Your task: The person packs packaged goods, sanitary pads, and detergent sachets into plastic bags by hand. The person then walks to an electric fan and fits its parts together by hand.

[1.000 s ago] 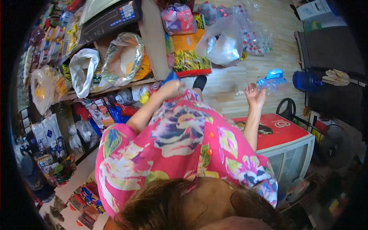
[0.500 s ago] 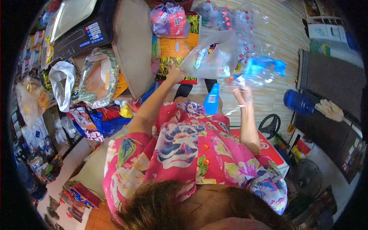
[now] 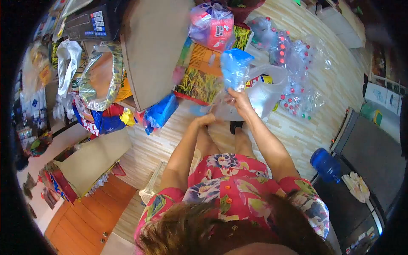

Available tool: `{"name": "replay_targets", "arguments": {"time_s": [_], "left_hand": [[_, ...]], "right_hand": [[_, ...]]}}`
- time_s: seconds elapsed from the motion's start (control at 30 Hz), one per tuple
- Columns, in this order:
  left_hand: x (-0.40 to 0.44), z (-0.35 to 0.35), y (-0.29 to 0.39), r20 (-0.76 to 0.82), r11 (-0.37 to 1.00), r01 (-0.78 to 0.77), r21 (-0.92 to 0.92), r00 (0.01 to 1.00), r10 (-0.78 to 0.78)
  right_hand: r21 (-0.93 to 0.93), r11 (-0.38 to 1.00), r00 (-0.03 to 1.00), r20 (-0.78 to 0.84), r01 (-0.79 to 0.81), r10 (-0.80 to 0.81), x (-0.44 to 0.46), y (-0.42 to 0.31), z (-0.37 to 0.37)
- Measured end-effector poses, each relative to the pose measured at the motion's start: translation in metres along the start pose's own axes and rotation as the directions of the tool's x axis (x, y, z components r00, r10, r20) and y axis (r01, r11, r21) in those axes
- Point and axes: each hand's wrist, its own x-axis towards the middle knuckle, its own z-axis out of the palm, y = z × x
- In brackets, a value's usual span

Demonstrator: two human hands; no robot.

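Observation:
My right hand (image 3: pixel 241 102) is closed around a crumpled blue-and-clear plastic wrapper (image 3: pixel 235 70), which sticks up in front of it. Just beyond that hand hangs a translucent plastic bag (image 3: pixel 270 91); something with yellow and red print shows at its mouth. My left hand (image 3: pixel 206 119) is lower and to the left, its fingers closed at the near edge of the translucent bag. The fingertips are partly hidden and blurred there. Past both hands stands an orange-and-yellow printed sack (image 3: pixel 202 63), with a tied bag of pink and purple packs (image 3: pixel 211 27) on top.
Shrink-wrapped bottles with red caps (image 3: pixel 293 72) stand on the floor to the right. A brown board-sided counter (image 3: pixel 155 46) carries a black scale (image 3: pixel 91 25) at left. A blue water jug (image 3: pixel 325 165) lies on the dark cabinet at right. An orange door (image 3: pixel 91 212) is at lower left.
My right hand has moved left with the blue-and-clear wrapper, close to my left hand. My left hand has left the printed sack and moved nearer my body. The camera view has shifted.

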Motion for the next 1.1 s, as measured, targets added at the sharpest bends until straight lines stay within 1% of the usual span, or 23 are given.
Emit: {"name": "replay_targets", "arguments": {"time_s": [0.07,0.1,0.17,0.2,0.23,0.3,0.37,0.4,0.43,0.47,0.5,0.53,0.6,0.63,0.67,0.73,0.77,0.8,0.87,0.93,1.0,1.07,1.1], "left_hand": [[-0.011,0.004,0.022,0.059,0.998,-0.051,-0.022,0.997,0.052],[-0.014,0.003,0.039,0.104,0.994,-0.094,-0.057,0.990,0.100],[-0.014,0.011,0.055,0.124,0.998,-0.025,-0.050,0.992,0.031],[-0.013,0.018,0.056,0.138,0.999,0.012,-0.051,0.990,-0.005],[-0.008,0.028,0.043,0.046,0.995,-0.093,-0.031,0.994,0.095],[0.001,0.034,0.039,-0.085,0.986,-0.076,0.151,0.992,0.090],[-0.001,0.038,0.043,-0.242,0.952,-0.048,0.301,0.962,0.125],[0.004,0.036,0.034,-0.261,0.937,-0.130,0.324,0.940,0.221],[0.000,0.029,0.051,-0.311,0.928,-0.151,0.340,0.913,0.263],[0.003,0.023,0.052,-0.313,0.960,-0.130,0.248,0.927,0.207],[0.012,0.019,0.037,-0.338,0.938,-0.153,0.311,0.905,0.260],[0.013,0.012,0.041,-0.360,0.935,-0.168,0.313,0.890,0.281],[0.014,-0.005,0.052,-0.326,0.961,-0.187,0.204,0.913,0.247],[0.014,-0.007,0.057,-0.314,0.963,-0.197,0.186,0.916,0.248],[0.014,-0.009,0.061,-0.303,0.963,-0.208,0.169,0.919,0.252],[0.016,-0.010,0.064,-0.280,0.961,-0.226,0.161,0.923,0.264],[0.017,-0.008,0.064,-0.267,0.958,-0.233,0.169,0.925,0.272],[0.016,-0.006,0.064,-0.250,0.954,-0.241,0.176,0.927,0.280],[0.011,-0.001,0.071,-0.234,0.968,-0.204,0.147,0.944,0.234],[0.004,0.006,0.086,-0.204,0.987,-0.150,0.062,0.966,0.160],[0.000,0.009,0.101,-0.158,0.995,-0.071,-0.069,0.986,0.059],[0.006,0.012,0.096,-0.187,0.986,-0.169,-0.002,0.968,0.165],[0.008,0.013,0.092,-0.198,0.977,-0.213,0.032,0.956,0.215]], "right_hand": [[0.090,0.993,0.991,-0.103,-0.073,0.082,0.019,0.010,-0.013],[0.094,0.995,0.991,-0.124,-0.034,0.045,0.024,0.008,-0.008],[0.101,0.994,0.984,-0.179,0.031,-0.013,0.024,-0.002,0.013],[0.104,0.992,0.986,-0.156,0.077,-0.060,0.021,-0.013,0.031],[0.108,0.987,0.985,-0.135,0.122,-0.107,0.022,-0.022,0.049],[0.058,0.985,0.986,-0.051,0.163,-0.160,0.045,-0.020,0.068],[-0.072,0.893,0.894,0.090,0.444,-0.438,0.080,-0.006,0.077],[-0.338,0.708,0.758,0.024,0.620,-0.652,0.075,-0.001,0.071],[-0.588,0.438,0.564,0.039,0.680,-0.825,0.064,-0.004,0.068],[-0.776,0.112,0.340,0.138,0.621,-0.930,0.055,-0.011,0.067],[-0.754,0.135,0.392,0.172,0.643,-0.904,0.039,-0.014,0.058],[-0.747,0.172,0.499,0.236,0.642,-0.834,0.038,-0.006,0.038],[-0.733,0.248,0.672,0.362,0.634,-0.646,0.043,0.017,-0.009],[-0.830,-0.014,0.648,0.445,0.557,-0.618,0.040,0.022,-0.027],[-0.849,-0.282,0.635,0.522,0.447,-0.569,0.038,0.024,-0.045],[-0.825,-0.537,0.837,0.413,0.175,-0.361,0.043,0.034,-0.093],[-0.843,-0.532,0.966,0.193,0.075,-0.170,0.048,0.032,-0.115],[-0.837,-0.547,0.998,-0.054,-0.027,0.032,0.050,0.030,-0.137],[-0.811,-0.582,0.964,-0.104,0.059,0.243,0.037,0.036,-0.179],[-0.808,-0.507,0.859,-0.002,0.301,0.512,0.030,0.061,-0.236],[-0.909,-0.315,0.787,0.023,0.273,0.617,0.019,0.058,-0.243],[-0.999,-0.017,0.797,-0.035,-0.031,0.603,0.002,0.021,-0.207],[-0.998,0.049,0.901,0.052,0.034,0.430,0.031,0.031,-0.223]]}}
